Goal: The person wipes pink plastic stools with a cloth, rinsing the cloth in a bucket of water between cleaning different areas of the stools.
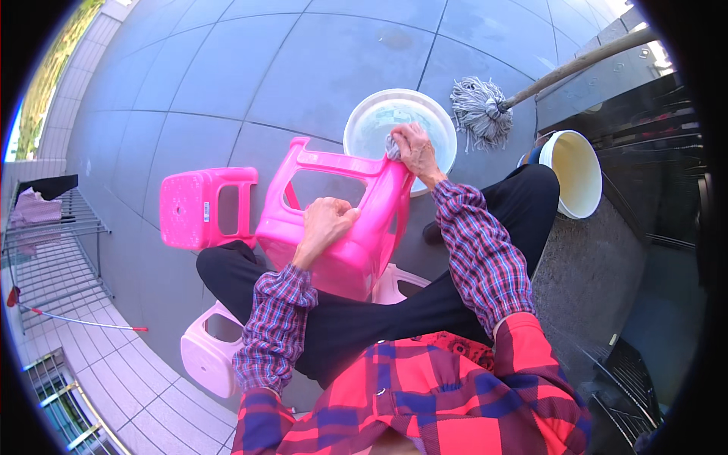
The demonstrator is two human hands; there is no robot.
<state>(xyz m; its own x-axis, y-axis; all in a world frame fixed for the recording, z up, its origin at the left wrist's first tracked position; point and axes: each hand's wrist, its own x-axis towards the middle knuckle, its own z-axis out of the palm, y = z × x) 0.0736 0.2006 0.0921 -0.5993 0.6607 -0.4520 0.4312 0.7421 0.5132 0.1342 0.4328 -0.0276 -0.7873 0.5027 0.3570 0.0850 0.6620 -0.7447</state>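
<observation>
A bright pink plastic stool (345,262) lies tipped over between my knees, its legs pointing away from me. My left hand (326,226) is closed over the stool's edge beside the side opening. At the end of one leg, my right hand (417,155) pinches a bunched grey cloth (392,147) against the plastic. Just beyond that leg stands a round white basin (400,94) with water in it, partly covered by my right hand and the stool.
On the left lies another bright pink stool (182,208); a pale pink one (206,360) is nearer me. Part of a further pale stool (389,285) shows below. A grey string mop (481,112) and a cream bucket (596,178) are right. A wire rack (57,235) stands far left.
</observation>
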